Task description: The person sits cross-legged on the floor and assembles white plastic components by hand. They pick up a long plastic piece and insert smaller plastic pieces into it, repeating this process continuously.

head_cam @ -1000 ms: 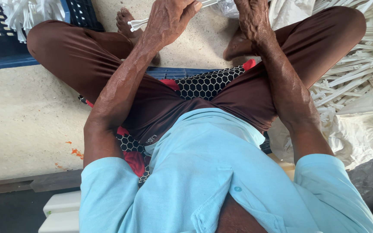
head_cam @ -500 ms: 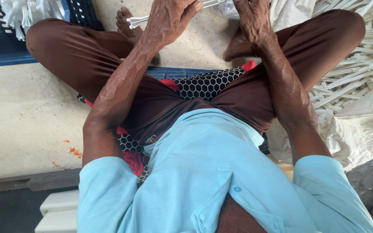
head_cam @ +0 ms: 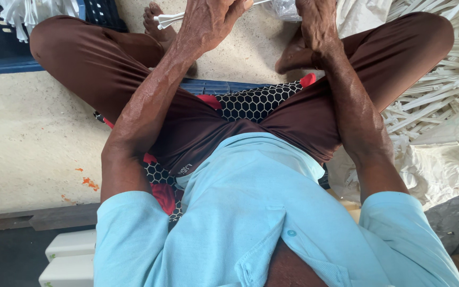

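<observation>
Right now your left hand (head_cam: 208,24) grips a bundle of white plastic sticks (head_cam: 168,19) just above your bare foot (head_cam: 158,26); your right hand (head_cam: 317,18), grip unclear, likely steadies them for gathering.

Packaging: clear bag, white sacks, blue crate, white blocks; one tiny garment label.

Clear plastic bag (head_cam: 282,8) at top edge, crumpled, partly cut off, just beside the right hand (head_cam: 314,21). White sacks (head_cam: 442,165) at right, wrinkled, under and beside loose white sticks. Blue crate (head_cam: 6,48) top left, perforated wall, white pieces inside. Two white rectangular blocks (head_cam: 67,260) bottom left, small green marks, kind unclear. Small white label (head_cam: 184,170) on brown waistband, too small to tell. No signs or screens.
</observation>
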`<action>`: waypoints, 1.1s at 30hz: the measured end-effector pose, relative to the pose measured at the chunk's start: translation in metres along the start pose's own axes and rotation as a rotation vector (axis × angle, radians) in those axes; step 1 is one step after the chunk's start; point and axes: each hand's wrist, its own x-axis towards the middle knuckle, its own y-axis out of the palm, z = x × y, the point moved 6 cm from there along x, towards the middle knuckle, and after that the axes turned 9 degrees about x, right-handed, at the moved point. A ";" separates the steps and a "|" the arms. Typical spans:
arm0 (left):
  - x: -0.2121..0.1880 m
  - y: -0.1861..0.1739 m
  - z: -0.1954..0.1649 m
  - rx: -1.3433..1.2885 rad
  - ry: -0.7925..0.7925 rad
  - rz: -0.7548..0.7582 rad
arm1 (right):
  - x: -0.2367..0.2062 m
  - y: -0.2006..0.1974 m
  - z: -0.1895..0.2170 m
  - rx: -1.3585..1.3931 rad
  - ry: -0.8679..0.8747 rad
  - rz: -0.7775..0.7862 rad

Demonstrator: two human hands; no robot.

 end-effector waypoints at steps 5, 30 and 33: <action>-0.003 -0.001 -0.003 0.038 0.049 -0.049 | -0.003 0.009 -0.022 0.482 0.512 -0.002; -0.004 0.001 0.003 0.064 0.046 -0.011 | 0.009 -0.004 0.006 0.588 0.479 0.021; -0.004 0.004 0.010 -0.025 -0.003 0.079 | 0.016 -0.006 0.012 0.568 0.408 0.033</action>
